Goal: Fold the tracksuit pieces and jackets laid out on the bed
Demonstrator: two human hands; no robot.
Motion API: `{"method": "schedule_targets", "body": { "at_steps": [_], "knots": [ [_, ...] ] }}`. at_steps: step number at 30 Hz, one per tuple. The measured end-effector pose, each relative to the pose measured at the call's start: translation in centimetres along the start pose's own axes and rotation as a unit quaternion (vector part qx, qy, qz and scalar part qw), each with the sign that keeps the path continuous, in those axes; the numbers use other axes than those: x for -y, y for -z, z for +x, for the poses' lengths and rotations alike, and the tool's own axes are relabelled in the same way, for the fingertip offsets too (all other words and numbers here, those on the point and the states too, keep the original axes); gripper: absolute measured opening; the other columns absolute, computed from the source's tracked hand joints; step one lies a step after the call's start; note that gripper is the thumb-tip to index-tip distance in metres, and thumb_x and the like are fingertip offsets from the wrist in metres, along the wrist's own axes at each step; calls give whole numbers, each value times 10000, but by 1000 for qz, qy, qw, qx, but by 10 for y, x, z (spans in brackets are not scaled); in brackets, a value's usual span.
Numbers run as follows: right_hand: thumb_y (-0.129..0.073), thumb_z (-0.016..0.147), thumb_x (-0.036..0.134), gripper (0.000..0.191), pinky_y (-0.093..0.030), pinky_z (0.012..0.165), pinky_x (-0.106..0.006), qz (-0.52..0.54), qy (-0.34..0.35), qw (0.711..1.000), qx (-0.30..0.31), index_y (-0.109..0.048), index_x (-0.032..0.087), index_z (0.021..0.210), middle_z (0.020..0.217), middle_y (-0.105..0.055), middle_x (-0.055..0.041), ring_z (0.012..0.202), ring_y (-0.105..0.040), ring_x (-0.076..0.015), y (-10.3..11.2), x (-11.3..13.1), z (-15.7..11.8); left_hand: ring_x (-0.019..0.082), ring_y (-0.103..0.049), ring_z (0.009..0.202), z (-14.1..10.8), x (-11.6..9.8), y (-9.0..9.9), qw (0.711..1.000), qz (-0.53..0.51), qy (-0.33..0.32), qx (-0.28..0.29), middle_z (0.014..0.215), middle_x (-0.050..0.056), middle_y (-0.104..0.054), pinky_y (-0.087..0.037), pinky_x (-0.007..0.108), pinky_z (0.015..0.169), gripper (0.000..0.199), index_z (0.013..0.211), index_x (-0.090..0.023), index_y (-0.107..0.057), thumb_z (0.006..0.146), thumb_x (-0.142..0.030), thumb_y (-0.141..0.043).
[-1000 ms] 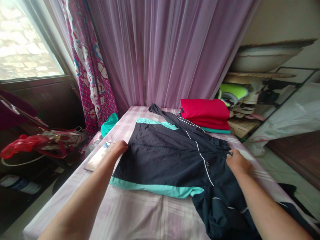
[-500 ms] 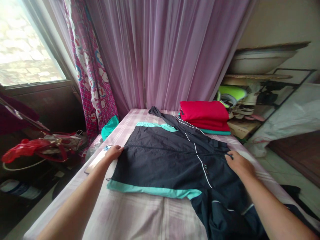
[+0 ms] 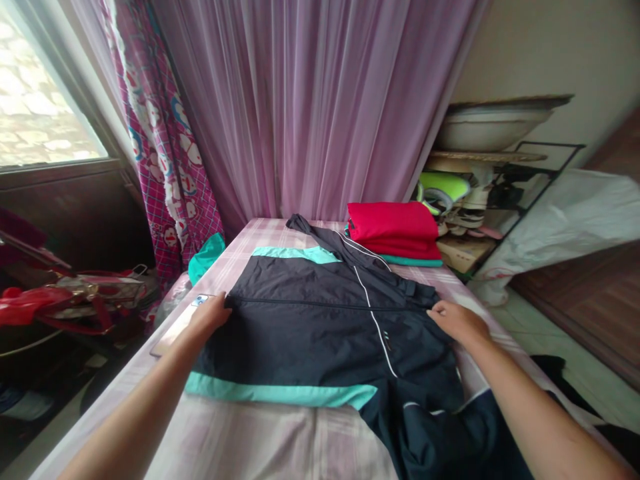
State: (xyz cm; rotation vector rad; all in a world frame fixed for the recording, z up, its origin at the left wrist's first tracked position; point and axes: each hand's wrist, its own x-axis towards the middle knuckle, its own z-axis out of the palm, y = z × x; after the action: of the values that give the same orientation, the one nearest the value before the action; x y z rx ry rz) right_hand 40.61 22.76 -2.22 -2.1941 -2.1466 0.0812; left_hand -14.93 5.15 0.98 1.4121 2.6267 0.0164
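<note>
A black jacket [image 3: 300, 340] with mint-green edging and white piping lies spread on its side across the table [image 3: 260, 447]. Its hem is toward the left and its collar toward the right, with the zipper line running between. My left hand [image 3: 217, 313] pinches the hem end of the zipper line. At the collar end, my right hand [image 3: 453, 320] grips the fabric. One sleeve stretches toward the back; the other hangs in folds at the near right. A phone [image 3: 177, 327] rests beside my left wrist, partly covered by the forearm.
Folded red cloth [image 3: 393, 230] sits at the table's back right, with green cloth under it. Behind hangs a purple curtain [image 3: 320, 107]. A rack with a basin [image 3: 495, 127] and shoes stands right. Bags [image 3: 85, 300] are at the left.
The camera view has shifted, so most things appear further left. Both hands still hold the jacket at its two ends, and its zipper line looks a little straighter.
</note>
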Motion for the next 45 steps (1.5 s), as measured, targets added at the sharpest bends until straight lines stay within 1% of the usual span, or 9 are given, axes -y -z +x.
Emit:
{"method": "schedule_targets", "body": {
  "at_steps": [4, 9, 14, 20, 26, 32, 36, 40, 45],
  "knots": [
    [-474, 893, 351, 333, -488, 797, -389, -40, 28, 997, -62, -710, 227, 1094, 1116, -718, -125, 1013, -665, -287, 21, 33, -7, 288, -598, 1216, -13, -19, -7, 995, 50, -41, -79, 1373, 192, -578, -463, 364, 971, 557, 1455, -141, -426, 902, -206, -423],
    [-461, 920, 285, 344, -465, 943, -358, 19, 195, 977, -86, -689, 212, 1167, 1226, -680, -102, 1099, -625, -253, 36, 100, -7, 280, -482, 1353, -13, -59, -24, 982, 31, -158, -101, 1484, 102, -512, -367, 417, 1120, 449, 1358, -221, -569, 965, -351, -395],
    [-443, 949, 286, 400, -404, 1066, -347, 55, 325, 942, -63, -639, 202, 1288, 1396, -587, -88, 1234, -560, -238, 25, 175, 6, 299, -341, 1451, -11, -70, -49, 986, 23, -142, -84, 1556, 83, -420, -257, 512, 1183, 548, 1457, -244, -472, 974, -480, -370],
    [-377, 994, 349, 447, -333, 1131, -404, 44, 326, 944, -3, -559, 220, 1382, 1477, -520, -76, 1359, -450, -223, -11, 225, 52, 275, -329, 1461, -10, -63, -63, 984, 29, -143, -102, 1562, 71, -408, -232, 493, 1200, 598, 1477, -244, -452, 969, -533, -326],
    [-307, 1006, 408, 502, -292, 1137, -487, 26, 230, 973, -16, -456, 254, 1460, 1562, -402, -87, 1424, -348, -224, -52, 229, 90, 272, -330, 1461, -4, -59, -71, 985, 5, -141, -98, 1562, 43, -406, -223, 493, 1205, 598, 1476, -297, -452, 938, -547, -383],
    [-316, 995, 387, 498, -300, 1132, -484, 10, 237, 971, -22, -465, 263, 1454, 1557, -408, -91, 1420, -352, -238, -50, 232, 87, 293, -329, 1459, -7, -63, -68, 986, -13, -132, -97, 1559, 54, -415, -218, 509, 1205, 591, 1465, -290, -471, 940, -550, -387],
    [-308, 993, 406, 522, -278, 1136, -526, 14, 209, 976, -53, -465, 229, 1458, 1556, -402, -115, 1423, -352, -275, -39, 236, 48, 297, -324, 1461, -11, -65, -63, 986, -24, -135, -93, 1559, 62, -417, -220, 508, 1205, 592, 1466, -278, -468, 950, -553, -375],
    [-320, 985, 435, 533, -195, 1176, -534, 18, 311, 945, -98, -428, 297, 1489, 1593, -348, -71, 1460, -291, -270, -36, 209, -16, 295, -313, 1465, -12, -65, -61, 986, -31, -137, -89, 1564, 80, -406, -219, 521, 1202, 613, 1470, -244, -462, 962, -562, -336],
    [-318, 972, 460, 552, -249, 1146, -579, -39, 209, 977, 8, -445, 282, 1479, 1576, -373, -97, 1439, -344, -278, -41, 147, -58, 300, -331, 1454, -12, -65, -62, 983, -34, -145, -106, 1557, 94, -419, -232, 527, 1191, 613, 1463, -236, -469, 965, -562, -322]
  ]
}}
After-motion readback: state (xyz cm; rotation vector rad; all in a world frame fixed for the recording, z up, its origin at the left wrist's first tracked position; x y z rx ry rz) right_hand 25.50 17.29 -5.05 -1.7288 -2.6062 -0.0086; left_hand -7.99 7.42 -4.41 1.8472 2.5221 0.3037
